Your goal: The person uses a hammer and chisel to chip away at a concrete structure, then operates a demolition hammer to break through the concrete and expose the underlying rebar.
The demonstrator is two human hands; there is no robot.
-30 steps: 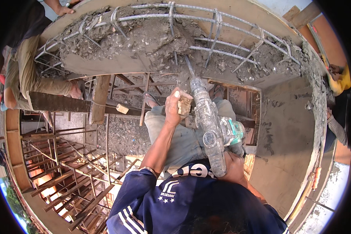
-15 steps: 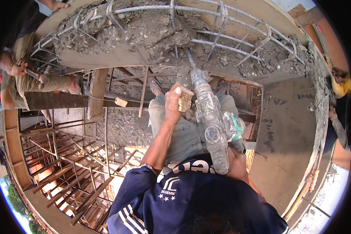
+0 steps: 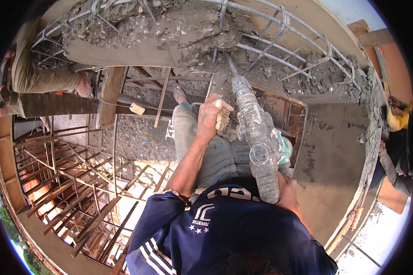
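— Concrete-dusted, what is in the hands?
— One grey demolition hammer, its single chisel bit touching the broken concrete beam among exposed rebar.
— And the hands?
— Two. The left hand has its fingers curled tight around the side handle. The right hand sits at the tool's rear; I cannot tell its grip.
— Anyone else?
— One person's hand on a wooden plank, left.
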